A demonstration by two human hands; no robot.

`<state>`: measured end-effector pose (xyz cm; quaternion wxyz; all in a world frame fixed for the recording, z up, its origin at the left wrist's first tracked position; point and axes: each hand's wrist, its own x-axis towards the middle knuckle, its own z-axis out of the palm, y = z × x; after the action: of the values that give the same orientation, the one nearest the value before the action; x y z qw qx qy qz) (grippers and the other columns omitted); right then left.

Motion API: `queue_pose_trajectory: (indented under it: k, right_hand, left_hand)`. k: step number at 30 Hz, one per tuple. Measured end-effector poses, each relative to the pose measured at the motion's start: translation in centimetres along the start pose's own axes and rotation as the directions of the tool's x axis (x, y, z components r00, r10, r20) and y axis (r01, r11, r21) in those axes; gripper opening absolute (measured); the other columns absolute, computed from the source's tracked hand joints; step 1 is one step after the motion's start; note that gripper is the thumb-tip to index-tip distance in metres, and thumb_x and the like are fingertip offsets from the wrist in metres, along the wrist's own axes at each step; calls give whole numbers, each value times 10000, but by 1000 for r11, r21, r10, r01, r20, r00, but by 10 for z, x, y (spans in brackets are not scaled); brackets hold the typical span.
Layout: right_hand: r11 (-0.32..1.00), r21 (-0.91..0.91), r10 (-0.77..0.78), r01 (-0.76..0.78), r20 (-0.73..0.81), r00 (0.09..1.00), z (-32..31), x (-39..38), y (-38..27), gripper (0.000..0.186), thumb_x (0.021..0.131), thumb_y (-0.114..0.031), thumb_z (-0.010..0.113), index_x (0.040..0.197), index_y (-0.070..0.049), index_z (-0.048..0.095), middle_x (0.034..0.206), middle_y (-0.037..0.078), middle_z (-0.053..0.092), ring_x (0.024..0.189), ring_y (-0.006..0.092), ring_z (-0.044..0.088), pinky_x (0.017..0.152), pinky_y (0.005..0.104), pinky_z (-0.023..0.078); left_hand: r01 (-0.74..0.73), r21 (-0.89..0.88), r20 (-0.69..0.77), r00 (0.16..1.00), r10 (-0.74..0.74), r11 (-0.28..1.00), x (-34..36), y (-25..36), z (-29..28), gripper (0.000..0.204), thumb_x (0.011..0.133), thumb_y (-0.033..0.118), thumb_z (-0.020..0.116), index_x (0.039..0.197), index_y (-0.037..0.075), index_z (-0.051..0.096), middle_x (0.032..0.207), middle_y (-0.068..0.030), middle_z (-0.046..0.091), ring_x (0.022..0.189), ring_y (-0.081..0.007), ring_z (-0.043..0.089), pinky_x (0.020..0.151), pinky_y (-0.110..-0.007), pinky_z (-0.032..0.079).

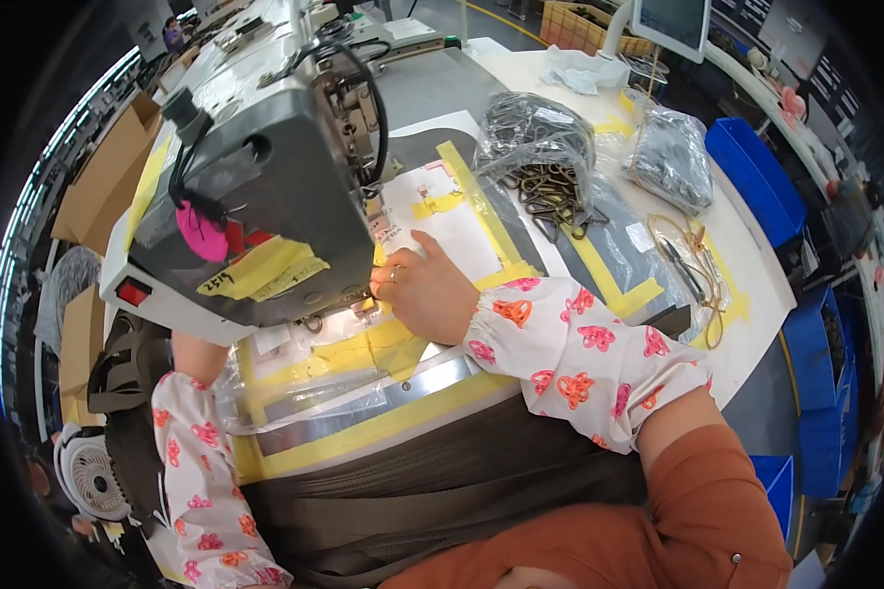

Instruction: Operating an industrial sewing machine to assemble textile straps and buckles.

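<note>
A grey and white sewing machine (295, 216) fills the left half of the view. At the right of its head, my right hand (432, 293) rests low over the work plate, its fingers bent in beneath the needle area and one finger pointing up. Its fingertips press together at the machine's edge; whatever they hold is hidden. My left hand (199, 353) goes behind the machine head, so only the wrist shows and its fingers are out of sight. Dark brown webbing straps (442, 481) lie across my lap. More dark straps (131, 368) hang beside the machine's left side.
Bronze metal clips (545, 196) spill from a clear plastic bag on the table. A second wrapped pack (671, 157) sits farther right, near scissors and a looped cord (697, 280). Blue bins (756, 182) line the table's right edge. A white fan (93, 479) stands lower left.
</note>
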<state>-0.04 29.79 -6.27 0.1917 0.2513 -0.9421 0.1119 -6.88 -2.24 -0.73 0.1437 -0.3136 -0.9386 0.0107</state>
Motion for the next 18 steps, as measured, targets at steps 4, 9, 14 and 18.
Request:
queue_pose_trajectory:
  k: [4, 9, 14, 18]
  right_hand:
    - [1000, 15, -27, 27, 2, 1000, -1, -1, 6, 170, 706, -89, 565, 864, -87, 625, 1049, -13, 603, 985, 148, 531, 934, 371, 372]
    - [956, -73, -269, 284, 164, 949, -25, -6, 4, 116, 733, -128, 553, 797, -45, 603, 850, 54, 580, 876, 190, 575, 657, 300, 495]
    - [927, -11, -374, 375, 65, 925, -18, 1, 11, 165, 740, -139, 541, 816, 7, 557, 833, 114, 570, 760, 219, 596, 583, 324, 505]
    - [893, 56, -434, 446, -153, 888, -3, 11, -31, 129, 682, -97, 542, 758, 0, 503, 786, 126, 526, 662, 226, 568, 513, 342, 494]
  left_hand:
    - [188, 26, 132, 973, -190, 982, -12, -61, -5, 233, 726, 220, 604, 906, 81, 650, 871, -131, 634, 859, -318, 583, 913, -479, 322]
    - [351, -188, 558, 807, -195, 917, -18, -77, -57, 203, 633, 129, 656, 807, 25, 665, 730, -141, 639, 744, -271, 631, 703, -323, 490]
    - [324, -117, 503, 835, -225, 939, -8, -96, -64, 305, 586, -7, 636, 890, 10, 641, 837, -170, 630, 820, -298, 618, 731, -347, 480]
    - [237, -9, -278, 933, -230, 971, 12, -136, -10, 234, 757, 126, 569, 974, 45, 596, 876, -161, 620, 853, -347, 587, 712, -377, 472]
